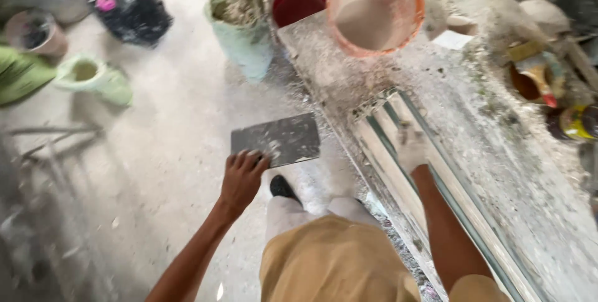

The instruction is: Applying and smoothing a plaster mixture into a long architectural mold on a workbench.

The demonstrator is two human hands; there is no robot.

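Left fingers are curling over the near edge of a flat grey board, pinching it w/ the thumb underneath, so the left hand is holding the board out level over the floor, just beside the bench edge. The board is carrying pale smears of plaster. Right hand is looking white w/ plaster and is resting on the long ribbed mould on the bench; its fingers are blurred, can't tell if spread or pressed together.

Judging from this, doing it well is meaning keeping the board flat so the mix isn't sliding off, and keeping its edge close to the bench so drips are landing on the top, not the shoes.

Around: 1 orange bucket of pale powder is sitting at the far end of the bench, a red bowl behind it, a green sack on the floor, tins & a brush at far right. The bucket is standing near the far end of the mould, likely crowding any long stroke.
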